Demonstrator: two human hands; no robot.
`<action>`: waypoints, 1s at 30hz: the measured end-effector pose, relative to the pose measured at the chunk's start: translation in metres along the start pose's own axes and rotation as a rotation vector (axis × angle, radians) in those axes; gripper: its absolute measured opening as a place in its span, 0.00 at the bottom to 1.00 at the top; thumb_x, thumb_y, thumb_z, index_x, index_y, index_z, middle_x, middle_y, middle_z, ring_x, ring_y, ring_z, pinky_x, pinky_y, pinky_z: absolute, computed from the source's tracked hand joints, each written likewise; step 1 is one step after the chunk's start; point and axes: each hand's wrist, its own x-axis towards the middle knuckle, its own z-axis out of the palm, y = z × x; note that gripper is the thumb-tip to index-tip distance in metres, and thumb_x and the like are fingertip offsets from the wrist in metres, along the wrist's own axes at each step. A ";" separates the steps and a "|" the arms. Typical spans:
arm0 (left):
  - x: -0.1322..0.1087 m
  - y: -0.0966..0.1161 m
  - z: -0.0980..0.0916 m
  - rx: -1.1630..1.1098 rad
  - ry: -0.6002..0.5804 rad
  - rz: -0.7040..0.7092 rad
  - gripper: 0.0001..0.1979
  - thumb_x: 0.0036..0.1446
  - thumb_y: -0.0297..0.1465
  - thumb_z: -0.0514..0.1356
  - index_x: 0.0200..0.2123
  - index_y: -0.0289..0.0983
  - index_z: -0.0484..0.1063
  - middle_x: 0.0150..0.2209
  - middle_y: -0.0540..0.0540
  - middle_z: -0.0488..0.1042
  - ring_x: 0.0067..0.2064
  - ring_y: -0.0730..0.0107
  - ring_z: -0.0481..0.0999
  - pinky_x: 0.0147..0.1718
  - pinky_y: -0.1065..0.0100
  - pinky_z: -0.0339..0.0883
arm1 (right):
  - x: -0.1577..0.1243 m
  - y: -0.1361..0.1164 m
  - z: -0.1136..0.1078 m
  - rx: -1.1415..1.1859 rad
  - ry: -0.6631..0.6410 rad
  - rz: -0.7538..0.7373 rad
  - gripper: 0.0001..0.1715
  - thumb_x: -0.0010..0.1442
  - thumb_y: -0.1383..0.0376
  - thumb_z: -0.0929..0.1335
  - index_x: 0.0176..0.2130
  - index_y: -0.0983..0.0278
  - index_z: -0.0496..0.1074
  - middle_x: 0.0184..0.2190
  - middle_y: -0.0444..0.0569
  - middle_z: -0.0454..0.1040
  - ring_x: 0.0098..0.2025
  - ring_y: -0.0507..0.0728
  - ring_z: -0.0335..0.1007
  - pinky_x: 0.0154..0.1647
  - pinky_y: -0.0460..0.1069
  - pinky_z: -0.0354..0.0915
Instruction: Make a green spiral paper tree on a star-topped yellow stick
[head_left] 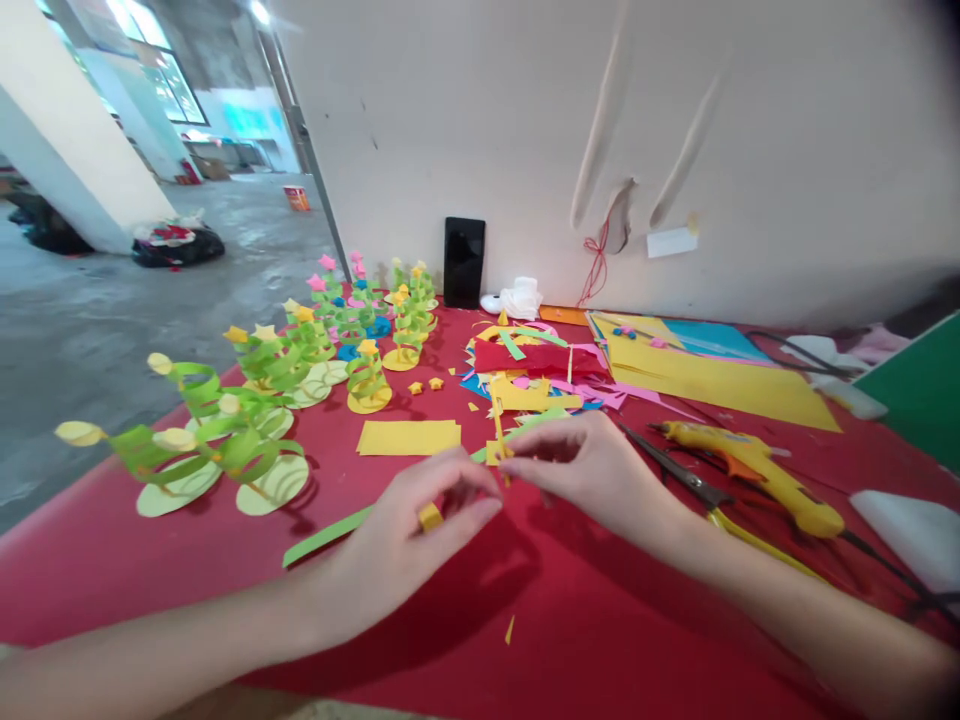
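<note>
Over the red table, my right hand (574, 455) pinches a thin yellow paper strip (497, 420), which stands nearly upright from the fingertips. My left hand (420, 540) is curled close by, its thumb and fingertips near the strip's lower end. A small folded yellow paper piece (430, 517) shows inside the curl of the left fingers. Partly under the left hand lies a green paper strip (322, 540). Behind it is a stack of yellow paper rectangles (409, 438). Two small yellow paper stars (426, 386) lie farther back.
Several green paper spirals topped with stars (367, 375) stand at the left. Paper scraps (532, 375) pile up mid-table. Scissors (697, 488) and a yellow glue gun (757, 465) lie right. A black phone (464, 262) leans against the wall. Yellow sheets (720, 385) lie behind the glue gun.
</note>
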 end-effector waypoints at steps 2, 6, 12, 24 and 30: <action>-0.013 -0.004 0.001 0.146 -0.071 0.137 0.06 0.60 0.28 0.51 0.32 0.38 0.66 0.29 0.51 0.68 0.31 0.74 0.68 0.32 0.74 0.60 | 0.023 -0.001 0.011 0.012 -0.018 -0.015 0.06 0.50 0.66 0.69 0.26 0.67 0.74 0.20 0.44 0.72 0.19 0.48 0.64 0.21 0.43 0.61; -0.023 -0.010 0.006 0.403 -0.265 0.477 0.06 0.59 0.27 0.50 0.34 0.36 0.67 0.28 0.49 0.70 0.28 0.73 0.68 0.27 0.72 0.59 | 0.073 0.002 0.043 0.007 -0.024 -0.033 0.05 0.52 0.67 0.68 0.28 0.69 0.72 0.22 0.43 0.72 0.22 0.48 0.67 0.25 0.44 0.65; -0.021 -0.014 0.008 0.572 -0.374 0.738 0.08 0.58 0.28 0.51 0.32 0.32 0.69 0.25 0.48 0.69 0.26 0.71 0.64 0.25 0.70 0.58 | 0.114 0.020 0.084 -0.070 -0.053 -0.016 0.11 0.60 0.63 0.64 0.35 0.69 0.69 0.29 0.44 0.71 0.28 0.50 0.68 0.31 0.48 0.67; -0.022 -0.016 0.010 0.601 -0.376 0.710 0.09 0.57 0.29 0.52 0.31 0.33 0.71 0.25 0.50 0.68 0.26 0.72 0.63 0.25 0.69 0.57 | 0.121 0.024 0.095 -0.213 -0.144 0.039 0.12 0.60 0.61 0.63 0.39 0.69 0.68 0.33 0.47 0.71 0.32 0.51 0.69 0.33 0.50 0.67; -0.021 -0.018 0.010 0.607 -0.383 0.705 0.09 0.57 0.30 0.53 0.31 0.33 0.71 0.26 0.50 0.69 0.27 0.72 0.63 0.25 0.69 0.57 | 0.118 0.024 0.096 -0.253 -0.143 0.016 0.12 0.60 0.61 0.63 0.38 0.69 0.68 0.32 0.46 0.71 0.31 0.51 0.69 0.33 0.50 0.67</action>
